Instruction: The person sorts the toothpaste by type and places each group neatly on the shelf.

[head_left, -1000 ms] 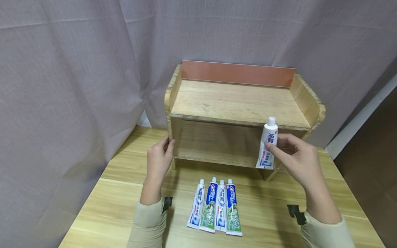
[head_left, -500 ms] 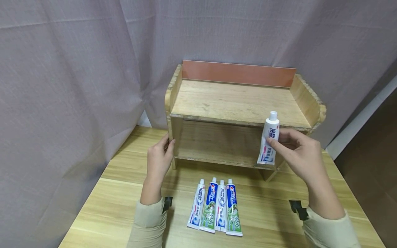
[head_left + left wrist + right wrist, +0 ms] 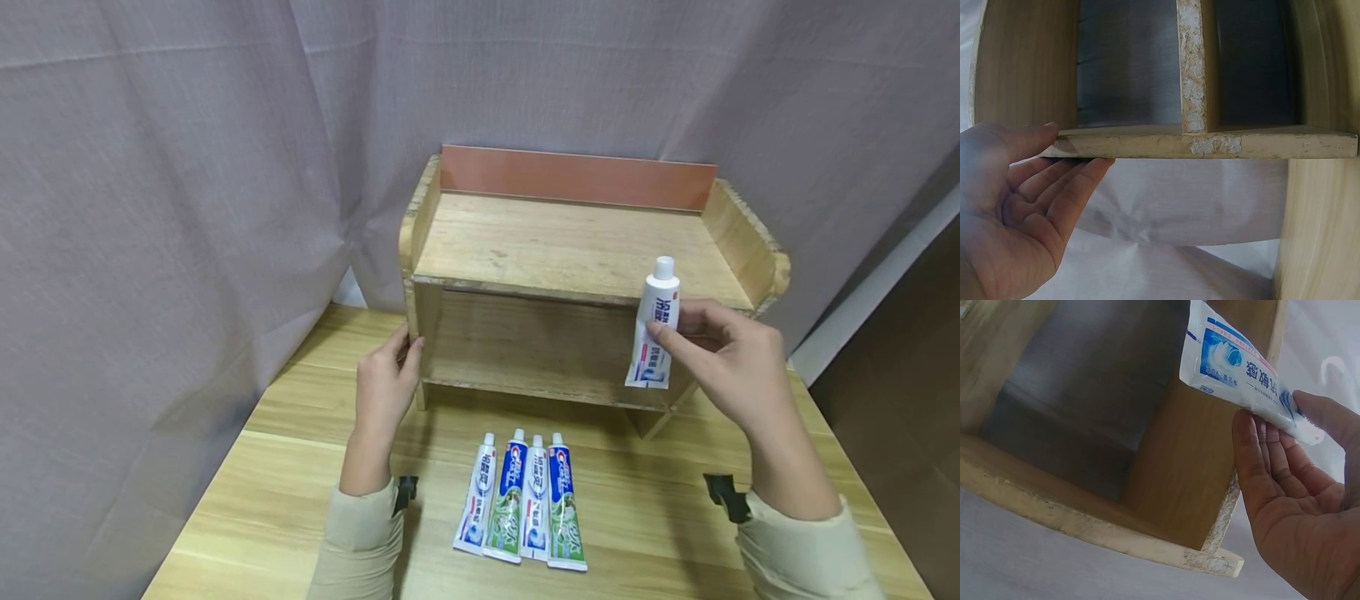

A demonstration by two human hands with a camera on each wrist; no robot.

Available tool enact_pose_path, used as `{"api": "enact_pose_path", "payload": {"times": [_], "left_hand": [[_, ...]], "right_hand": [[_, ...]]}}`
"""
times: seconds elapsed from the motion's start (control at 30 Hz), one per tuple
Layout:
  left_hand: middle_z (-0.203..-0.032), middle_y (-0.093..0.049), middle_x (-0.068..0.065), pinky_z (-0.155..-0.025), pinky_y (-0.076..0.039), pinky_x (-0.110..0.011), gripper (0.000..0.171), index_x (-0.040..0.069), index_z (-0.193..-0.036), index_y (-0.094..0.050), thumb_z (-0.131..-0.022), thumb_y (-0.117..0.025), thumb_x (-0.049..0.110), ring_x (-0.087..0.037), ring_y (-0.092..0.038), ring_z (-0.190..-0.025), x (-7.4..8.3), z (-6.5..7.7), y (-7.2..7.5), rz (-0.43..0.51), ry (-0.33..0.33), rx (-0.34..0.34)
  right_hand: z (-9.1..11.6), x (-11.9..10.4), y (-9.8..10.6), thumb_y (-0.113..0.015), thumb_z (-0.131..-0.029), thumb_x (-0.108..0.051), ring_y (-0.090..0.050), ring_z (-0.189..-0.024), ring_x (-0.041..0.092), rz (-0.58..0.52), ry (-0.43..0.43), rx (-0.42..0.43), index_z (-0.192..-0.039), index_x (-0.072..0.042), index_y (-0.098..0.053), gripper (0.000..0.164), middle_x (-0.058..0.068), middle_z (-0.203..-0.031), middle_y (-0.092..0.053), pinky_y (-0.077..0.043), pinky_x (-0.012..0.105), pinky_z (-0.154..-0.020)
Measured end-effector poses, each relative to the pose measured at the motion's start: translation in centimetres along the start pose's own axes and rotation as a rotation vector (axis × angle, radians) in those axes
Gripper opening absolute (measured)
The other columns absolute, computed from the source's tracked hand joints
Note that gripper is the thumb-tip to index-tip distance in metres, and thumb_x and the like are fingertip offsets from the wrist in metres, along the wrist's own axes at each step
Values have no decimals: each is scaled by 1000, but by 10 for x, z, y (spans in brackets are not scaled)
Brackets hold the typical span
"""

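A two-tier wooden shelf (image 3: 525, 287) stands on the table. My left hand (image 3: 386, 382) grips its left side panel, thumb on one face and fingers on the other; the left wrist view shows this panel (image 3: 1141, 146) between them. In my right hand (image 3: 738, 367) a white toothpaste tube (image 3: 655, 329) is pinched between thumb and fingers, cap up, in front of the shelf's right part. In the right wrist view the tube (image 3: 1235, 369) has its flat end towards the upper left. Two white tubes (image 3: 477, 497) and two blue-green tubes (image 3: 565, 508) lie side by side before the shelf.
The wooden table (image 3: 300, 467) carries the shelf and the tubes. A reddish-brown board (image 3: 577, 177) closes the upper tier's back. Grey cloth (image 3: 187, 208) hangs behind and at the left. Something dark brown (image 3: 900, 375) stands at the right edge.
My right hand has risen with the white toothpaste tube and shifted slightly right, so the tube's lower end is higher than before. My left hand stays on the side panel.
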State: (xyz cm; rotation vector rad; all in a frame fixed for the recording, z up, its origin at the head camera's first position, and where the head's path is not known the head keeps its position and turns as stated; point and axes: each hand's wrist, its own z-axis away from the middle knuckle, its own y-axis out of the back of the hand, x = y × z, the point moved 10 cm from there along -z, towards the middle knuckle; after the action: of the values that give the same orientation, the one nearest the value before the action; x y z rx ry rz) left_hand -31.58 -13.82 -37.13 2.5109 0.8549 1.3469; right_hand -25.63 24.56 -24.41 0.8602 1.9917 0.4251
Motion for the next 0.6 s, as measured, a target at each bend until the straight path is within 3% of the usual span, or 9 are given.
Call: {"api": "enact_pose_path", "payload": {"times": [0.27, 0.6], "left_hand": [[-110, -72, -22, -79, -63, -27, 30, -3, -125, -67, -100, -65, 14, -31, -73, -97, 1, 0, 0, 1, -1, -1], [-109, -72, -22, -78, -64, -29, 31, -4, -124, -67, -100, -65, 15, -31, -73, -96, 2, 0, 0, -14, 0, 1]], "right_hand": [[-8, -11, 6, -82, -87, -17, -67, -77, -5, -20, 45, 20, -105, -6, -75, 22, -5, -92, -73, -55, 5, -68], [-21, -24, 14, -83, -85, -21, -66, -73, -3, -7, 52, 50, -103, -7, -76, 24, -16, -88, -71, -53, 4, -65]]}}
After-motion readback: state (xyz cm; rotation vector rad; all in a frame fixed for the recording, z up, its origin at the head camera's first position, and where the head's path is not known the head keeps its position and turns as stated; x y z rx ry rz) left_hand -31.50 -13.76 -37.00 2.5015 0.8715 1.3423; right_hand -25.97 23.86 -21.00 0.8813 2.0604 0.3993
